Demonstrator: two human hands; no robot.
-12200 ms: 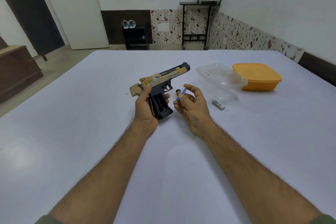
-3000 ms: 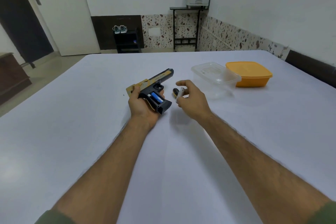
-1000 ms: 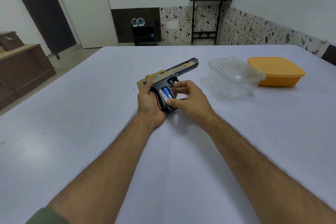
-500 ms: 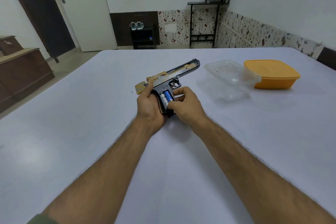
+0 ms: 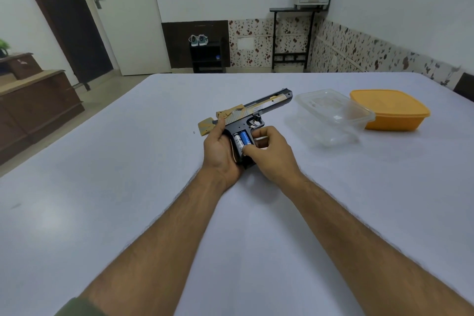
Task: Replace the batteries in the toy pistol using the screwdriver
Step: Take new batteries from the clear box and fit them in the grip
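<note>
The toy pistol (image 5: 252, 110), black with a gold slide, lies on its side over the white table, barrel pointing to the far right. My left hand (image 5: 220, 149) grips its handle from the left. The handle's battery bay is uncovered and holds two batteries: a white one (image 5: 238, 141) and a blue one (image 5: 245, 138). My right hand (image 5: 269, 154) rests on the lower end of the handle, its thumb pressing at the bottom of the batteries. No screwdriver or battery cover is visible.
A clear plastic container (image 5: 333, 115) stands to the right of the pistol, with an orange lidded box (image 5: 389, 109) just beyond it. The white table (image 5: 128, 187) stretches wide on every side. A wooden cabinet (image 5: 33, 100) stands off the table's left edge.
A second battery, the white one, has gone into the bay beside the blue one. My right hand has settled on the handle's lower end and barely shifted over the last half second.
</note>
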